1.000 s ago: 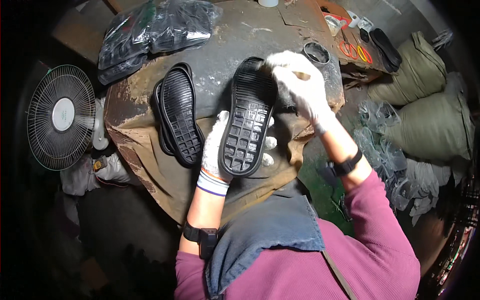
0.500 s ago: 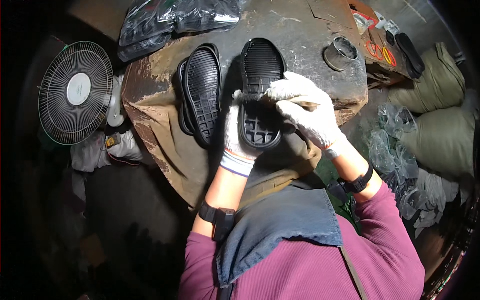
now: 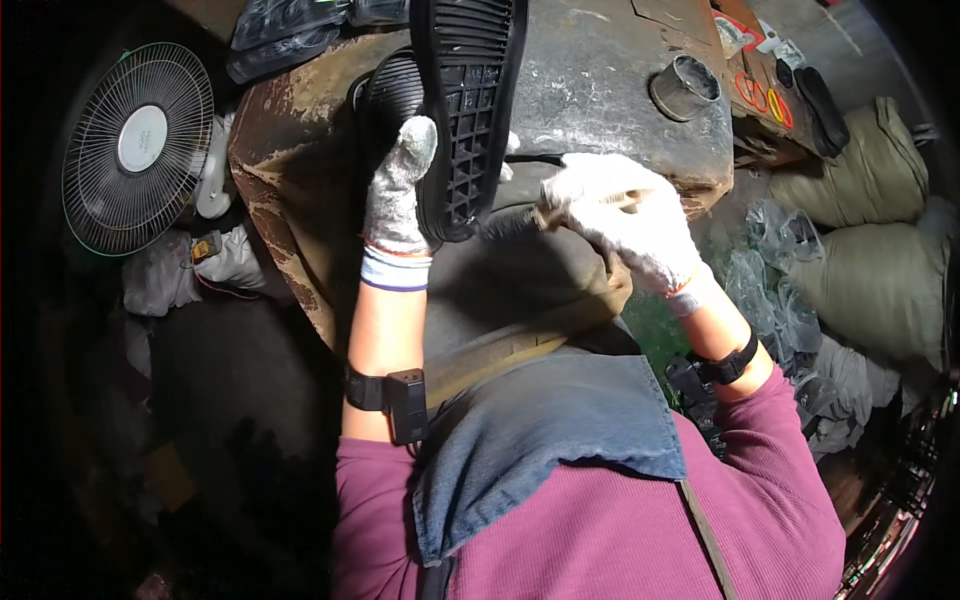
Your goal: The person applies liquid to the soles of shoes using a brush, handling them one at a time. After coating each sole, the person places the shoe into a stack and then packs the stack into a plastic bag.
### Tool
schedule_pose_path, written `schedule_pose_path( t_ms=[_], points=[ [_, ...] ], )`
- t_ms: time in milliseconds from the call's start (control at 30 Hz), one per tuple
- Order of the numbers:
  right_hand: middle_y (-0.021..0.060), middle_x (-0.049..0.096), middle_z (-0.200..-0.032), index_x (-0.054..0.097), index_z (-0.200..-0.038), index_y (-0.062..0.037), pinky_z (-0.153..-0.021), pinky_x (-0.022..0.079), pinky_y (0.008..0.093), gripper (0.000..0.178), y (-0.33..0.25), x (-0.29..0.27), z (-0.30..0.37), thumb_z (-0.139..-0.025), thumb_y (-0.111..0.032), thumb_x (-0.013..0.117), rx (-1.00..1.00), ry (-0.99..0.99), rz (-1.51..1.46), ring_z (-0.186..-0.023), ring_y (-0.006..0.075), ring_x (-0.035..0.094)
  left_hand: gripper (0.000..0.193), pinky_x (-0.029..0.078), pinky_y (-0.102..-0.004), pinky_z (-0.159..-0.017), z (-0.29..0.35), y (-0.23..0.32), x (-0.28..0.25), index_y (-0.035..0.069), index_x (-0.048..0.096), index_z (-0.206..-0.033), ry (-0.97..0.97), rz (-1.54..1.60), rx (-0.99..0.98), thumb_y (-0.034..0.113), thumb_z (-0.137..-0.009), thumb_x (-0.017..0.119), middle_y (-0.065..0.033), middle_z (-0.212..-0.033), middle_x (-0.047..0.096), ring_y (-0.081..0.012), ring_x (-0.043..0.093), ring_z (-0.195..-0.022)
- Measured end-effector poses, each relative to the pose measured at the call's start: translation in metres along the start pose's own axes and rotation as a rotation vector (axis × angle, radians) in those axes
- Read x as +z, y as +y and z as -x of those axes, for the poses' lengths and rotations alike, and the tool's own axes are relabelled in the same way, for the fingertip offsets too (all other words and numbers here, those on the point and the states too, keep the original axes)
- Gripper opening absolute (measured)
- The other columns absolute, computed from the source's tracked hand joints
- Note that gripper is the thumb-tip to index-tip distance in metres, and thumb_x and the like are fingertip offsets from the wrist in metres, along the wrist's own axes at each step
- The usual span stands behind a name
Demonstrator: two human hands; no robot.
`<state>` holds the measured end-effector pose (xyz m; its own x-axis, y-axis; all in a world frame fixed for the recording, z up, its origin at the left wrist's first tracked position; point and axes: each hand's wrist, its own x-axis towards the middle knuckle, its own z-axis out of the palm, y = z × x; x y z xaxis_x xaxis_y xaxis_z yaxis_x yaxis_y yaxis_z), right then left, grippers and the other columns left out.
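My left hand (image 3: 400, 195), in a white glove, grips a black shoe sole (image 3: 470, 130) and holds it raised and tilted. Its ribbed and gridded face shows. My right hand (image 3: 630, 220), gloved as well, is closed around a brush whose dark bristles (image 3: 507, 226) come to the lower right edge of the sole. Most of the brush's handle is hidden by the glove. Behind the raised sole, another black sole (image 3: 393, 88) lies on the worn table (image 3: 590, 90), partly covered from view.
A metal cup (image 3: 686, 88) stands at the table's right. Beyond it are scissors (image 3: 765, 98) on a side surface. Plastic-wrapped packs (image 3: 285, 35) lie at the far left, and a fan (image 3: 140, 145) is beside the table. Full sacks (image 3: 875, 285) sit on the right.
My left hand has lifted the sole up from the table and tilted it, moving left. The brush has gone from the sole's upper face to its lower right edge.
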<state>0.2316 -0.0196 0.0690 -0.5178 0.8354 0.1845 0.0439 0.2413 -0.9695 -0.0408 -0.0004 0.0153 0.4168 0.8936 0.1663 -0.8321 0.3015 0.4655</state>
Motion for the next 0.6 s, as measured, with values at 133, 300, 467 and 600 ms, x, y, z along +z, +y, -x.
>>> schedule_pose_path(
  t_ms=[133,300,467,600],
  points=[
    [0.0071,0.080,-0.103,0.079,-0.109,-0.0072,-0.089,0.058,0.0331,0.022,-0.010,0.018,-0.013,-0.091,-0.019,0.078,0.060,0.064,0.140,-0.094,0.0178,0.074,0.077,0.059,-0.0530,-0.104,0.002,0.000,0.013,-0.006,0.043,-0.155,0.196,-0.338,0.061,0.047,-0.104,0.065,-0.0354,-0.139,0.061,-0.0420,0.070,-0.120],
    [0.0107,0.078,-0.096,0.080,-0.100,-0.0088,-0.084,0.059,0.0401,0.020,-0.010,0.028,-0.020,-0.086,-0.023,0.080,-0.280,0.038,0.418,-0.088,0.0303,0.074,0.035,0.054,-0.0397,-0.107,-0.004,-0.007,0.007,0.004,0.066,-0.136,0.282,-1.279,0.142,0.007,-0.101,0.062,-0.0214,-0.132,0.069,-0.0379,0.065,-0.126],
    [0.0110,0.078,-0.090,0.079,-0.105,-0.0087,-0.082,0.060,0.0369,0.021,-0.015,-0.006,-0.051,-0.090,-0.023,0.077,-0.278,-0.037,0.566,-0.085,0.0259,0.076,0.036,0.052,-0.0417,-0.112,0.008,-0.016,-0.010,0.006,0.068,-0.134,0.044,-1.795,0.521,0.004,-0.099,0.062,-0.0189,-0.137,0.068,-0.0368,0.063,-0.131],
    [0.0098,0.081,-0.096,0.079,-0.110,-0.0087,-0.085,0.059,0.0312,0.020,0.002,-0.036,-0.072,-0.094,-0.019,0.076,-0.207,0.101,0.591,-0.088,0.0178,0.077,0.033,0.058,-0.0384,-0.098,0.006,-0.017,0.008,0.005,0.068,-0.134,0.230,-1.410,0.184,0.015,-0.103,0.062,-0.0153,-0.126,0.073,-0.0297,0.070,-0.113]
  ],
)
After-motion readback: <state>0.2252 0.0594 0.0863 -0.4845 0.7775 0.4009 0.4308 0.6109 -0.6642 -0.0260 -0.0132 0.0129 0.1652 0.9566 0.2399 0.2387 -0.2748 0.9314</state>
